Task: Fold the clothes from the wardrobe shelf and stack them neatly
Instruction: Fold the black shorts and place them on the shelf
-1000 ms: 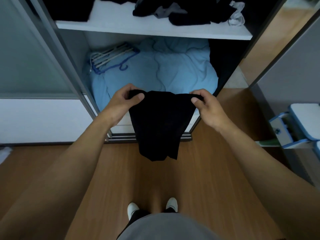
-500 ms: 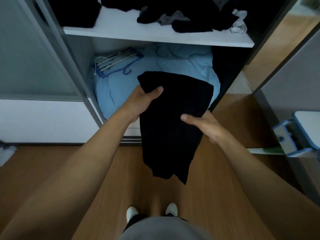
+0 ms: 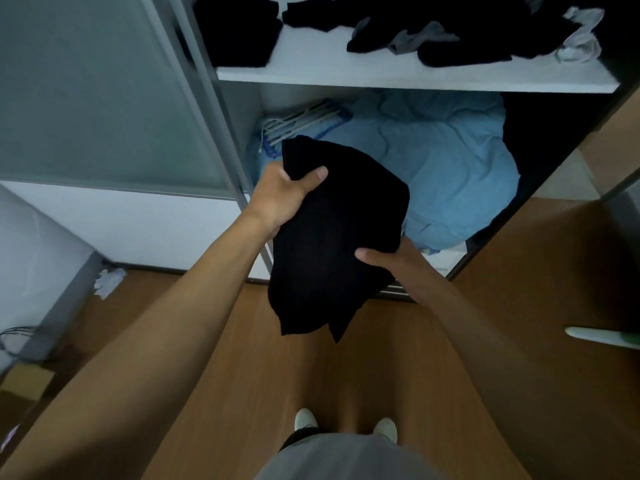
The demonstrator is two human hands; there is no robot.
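Black garment (image 3: 332, 244) hides blue bedding (image 3: 450, 174) — dark clothes (image 3: 467, 32) crowd shelf (image 3: 311, 69).

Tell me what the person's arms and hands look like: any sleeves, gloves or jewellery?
Both arms are bare as far as the frame shows: no sleeve on the left forearm or right forearm. The left hand and right hand wear no gloves; no watch, ring or wristband shows.

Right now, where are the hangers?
In the head view, the hangers lie at the left of the lower compartment, under the shelf, on the blue bedding.
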